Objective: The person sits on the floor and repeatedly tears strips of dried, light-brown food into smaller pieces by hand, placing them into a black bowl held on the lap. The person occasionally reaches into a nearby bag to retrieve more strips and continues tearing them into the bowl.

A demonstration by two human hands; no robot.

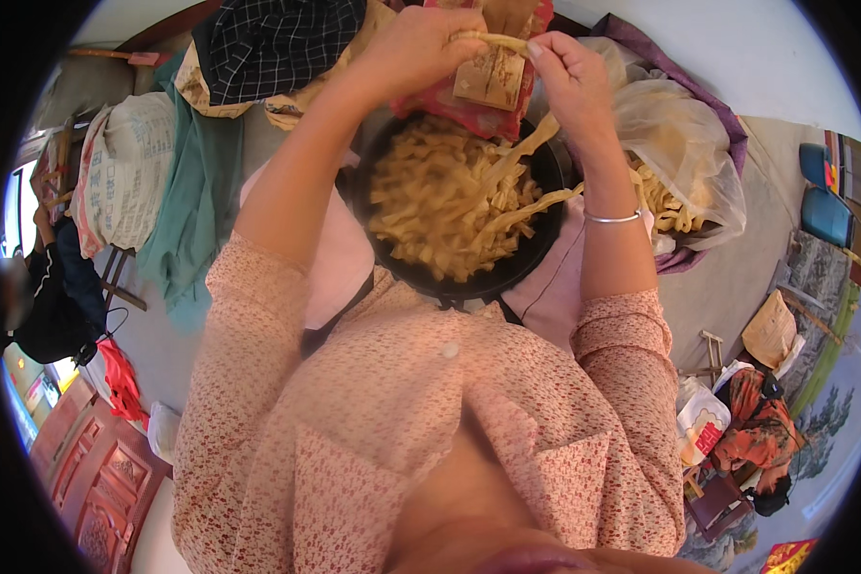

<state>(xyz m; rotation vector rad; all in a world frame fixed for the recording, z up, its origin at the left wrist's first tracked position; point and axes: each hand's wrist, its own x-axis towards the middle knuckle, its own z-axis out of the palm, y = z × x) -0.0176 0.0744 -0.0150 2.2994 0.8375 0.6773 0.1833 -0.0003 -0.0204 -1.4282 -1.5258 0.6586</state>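
Note:
A pale yellow, twisted strip [506, 41], perhaps dried plant material, stretches between my hands. My left hand [430, 46] pinches its left end, and my right hand [570, 82] grips it between thumb and fingers. Other long strips [506, 161] trail down by my right wrist into a round black basin [466, 288]. Inside the basin lies a heap of short yellowish pieces [438, 201], partly blurred. Just beneath my hands is a worn wooden block [489, 85] on red patterned cloth [438, 115], reaching over the basin's far rim.
At right, a clear plastic bag [678, 136] holds more yellow strips [664, 204]. A full woven sack [129, 168] and green cloth [186, 208] stand left. Dark checked cloth [276, 50] lies at far left of the block. Other people sit at left [61, 287] and right [757, 430].

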